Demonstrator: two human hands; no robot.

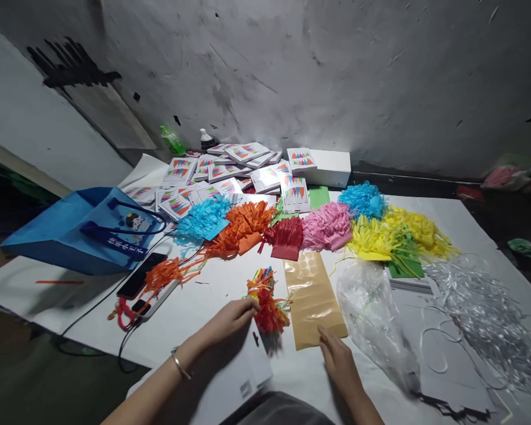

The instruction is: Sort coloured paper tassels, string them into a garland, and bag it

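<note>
My left hand (pixel 235 317) is closed at the left side of a bundle of paper tassels (pixel 271 310), mostly orange and red with several coloured ends at the top; its fingertips are partly hidden. Below that hand lies a white flat box (pixel 236 372) with a hang slot, close to my body. A brown backing sheet (pixel 316 307) with clear round stickers near its top lies right of the bundle. On its lower edge rest the fingertips of my right hand (pixel 338 360), stretched out and holding nothing I can see.
Tassel piles, including red (pixel 286 236), pink (pixel 327 226) and yellow (pixel 371 236), cross the table. Behind them are printed boxes (pixel 248 152). A blue bag (pixel 79 230) and a phone (pixel 140 275) are left; a plastic bag (pixel 371 313) and silver strands (pixel 487 313) are right.
</note>
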